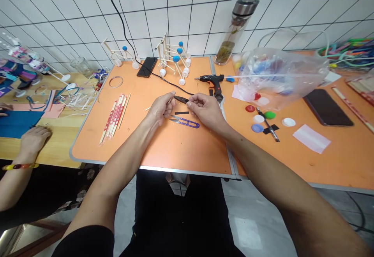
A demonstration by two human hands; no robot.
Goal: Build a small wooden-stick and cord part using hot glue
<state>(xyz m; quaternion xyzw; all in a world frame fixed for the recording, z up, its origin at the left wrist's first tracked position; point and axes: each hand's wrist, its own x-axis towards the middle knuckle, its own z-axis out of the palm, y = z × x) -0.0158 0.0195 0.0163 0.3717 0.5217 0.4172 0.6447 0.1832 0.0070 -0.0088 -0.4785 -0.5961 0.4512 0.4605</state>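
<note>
My left hand [161, 108] pinches the left end of a small dark strip [181, 99], fingers curled closed. At its other end, the fingertips of my right hand [207, 110] are closed on the same strip. Just below it a narrow black strip [181, 113] lies flat on the orange table [181, 151]. Purple-handled thread snips [187, 123] rest between my hands, blades pointing left. A short pale stick [147, 109] lies beside my left hand. Past my right hand lies a black hot glue gun [214, 80], its nozzle to the left.
Wrapped chopsticks [113, 116] lie left. Stick models with blue caps [176, 59] stand behind, near a phone [147, 67] and a black cable [124, 31]. Rightward are a glass bottle [226, 48], a plastic bag [280, 77], bottle caps [269, 115] and another phone [329, 107]. A co-worker's hand [35, 140] is left.
</note>
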